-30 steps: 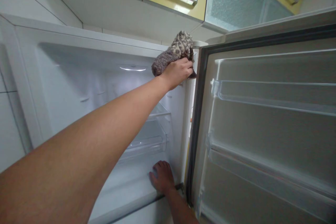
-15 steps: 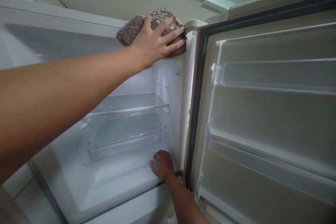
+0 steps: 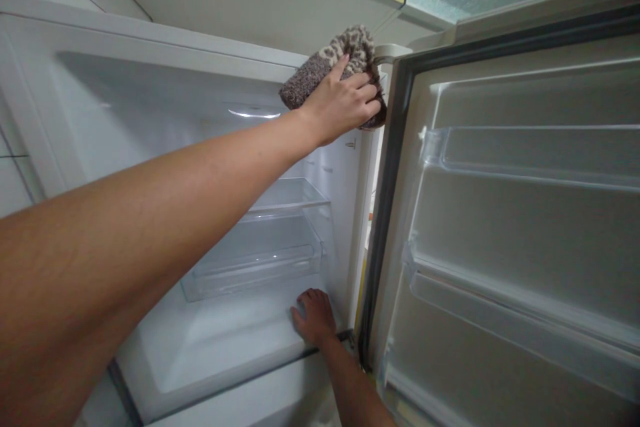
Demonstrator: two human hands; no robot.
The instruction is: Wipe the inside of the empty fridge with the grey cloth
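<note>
Left side: from my remote station I see the long left forearm (image 3: 165,180) crossing in front of the open refrigerator (image 3: 165,37), hiding part of its white interior. Beyond it I note a small light (image 3: 254,115) in the ceiling, a clear shelf (image 3: 295,193) and, below that, a clear tray (image 3: 260,273).

Middle, upper: the cloth (image 3: 320,71), brown and cream, lies bunched over the right end of the upper front frame. The left hand (image 3: 344,99) has its fingers bent over it, so I log it as gripping the cloth; the thumb is out of sight. The cloth appears pressed on the frame, though its contact face is hidden.

Middle, lower: the right hand (image 3: 316,319) rests on the compartment floor near the door side, thumb apart, holding nothing that I can see.

Right side: the hinge (image 3: 393,51) sits just beside the cloth; the door (image 3: 475,233) stands swung open, with its dark gasket (image 3: 387,193) and clear racks.

Progress, my judgement: wiping under way, currently at the frame's upper right corner. No streak or dirt edge lets me separate treated surface from untreated, so I cannot put a fraction on it. Remaining: at least this corner; for door, gasket and interior, I cannot tell.
</note>
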